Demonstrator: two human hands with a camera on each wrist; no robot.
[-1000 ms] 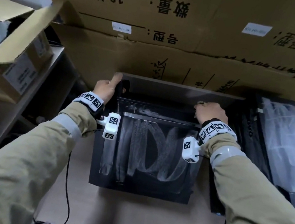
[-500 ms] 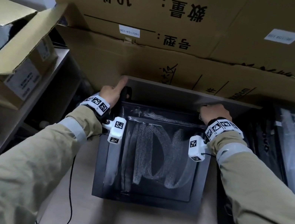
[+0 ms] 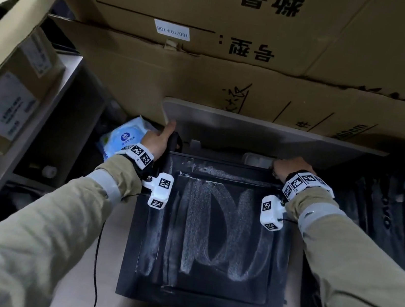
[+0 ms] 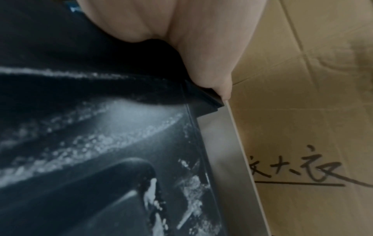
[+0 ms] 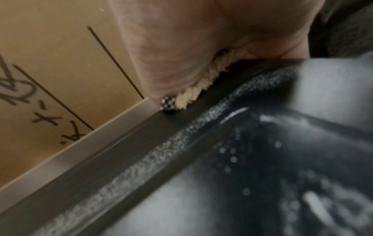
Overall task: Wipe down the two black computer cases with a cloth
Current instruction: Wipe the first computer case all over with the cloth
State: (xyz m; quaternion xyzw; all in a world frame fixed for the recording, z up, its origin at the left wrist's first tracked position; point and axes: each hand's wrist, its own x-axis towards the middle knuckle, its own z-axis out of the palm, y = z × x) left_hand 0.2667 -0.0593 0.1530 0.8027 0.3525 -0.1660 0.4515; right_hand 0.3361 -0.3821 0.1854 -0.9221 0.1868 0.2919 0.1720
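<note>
Because the left hand (image 3: 156,140) only hooks the far-left corner of the black computer case (image 3: 211,238) on the floor, it could slip — and the right hand (image 3: 290,167), gripping the far-right edge with the cloth (image 5: 203,84) wadded beneath, risks dropping that; the second case (image 3: 383,218) crowds the right.

Computer case (image 3: 211,235) seemingly pulled nearer, wipes pack (image 3: 121,137) uncovered

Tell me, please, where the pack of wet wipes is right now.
In the head view the wipes pack lies at left, just beyond the left hand, beside the far left corner of the computer case, under the cardboard flap.
</note>
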